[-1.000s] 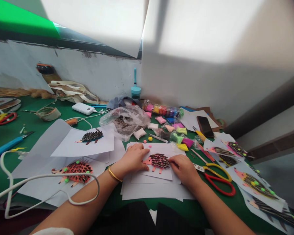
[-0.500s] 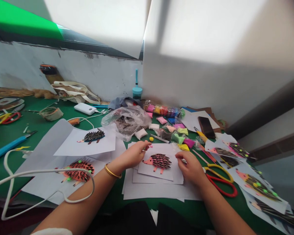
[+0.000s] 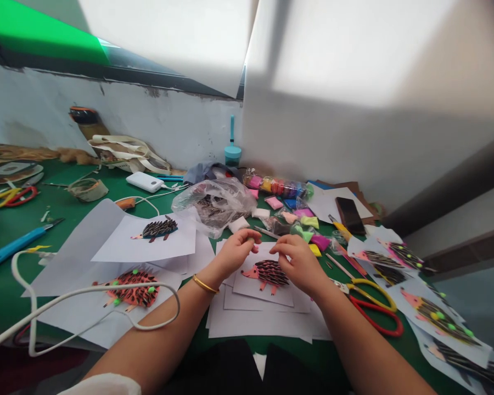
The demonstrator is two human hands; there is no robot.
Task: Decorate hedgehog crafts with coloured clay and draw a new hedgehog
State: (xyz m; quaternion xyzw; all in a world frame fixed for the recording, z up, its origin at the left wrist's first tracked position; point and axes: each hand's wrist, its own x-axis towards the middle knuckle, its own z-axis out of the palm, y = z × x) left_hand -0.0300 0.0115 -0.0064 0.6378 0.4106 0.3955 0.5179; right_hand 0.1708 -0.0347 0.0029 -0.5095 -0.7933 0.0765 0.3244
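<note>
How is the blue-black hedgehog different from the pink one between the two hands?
The blue-black hedgehog has a blue edge; the pink hedgehog has a pink body. The blue-black hedgehog is in plain view, while the pink hedgehog is partly behind the right hand. Both face left.

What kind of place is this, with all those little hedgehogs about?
Probably a craft table or small workshop: pink hedgehog picture, packets of coloured clay, perhaps, and red-and-yellow scissors lie on a green surface.

beyond the grip, a scuffed white wall meets bright, sunlit white sheets over a dark-framed window; beneath the grip lies a green desk.
</note>
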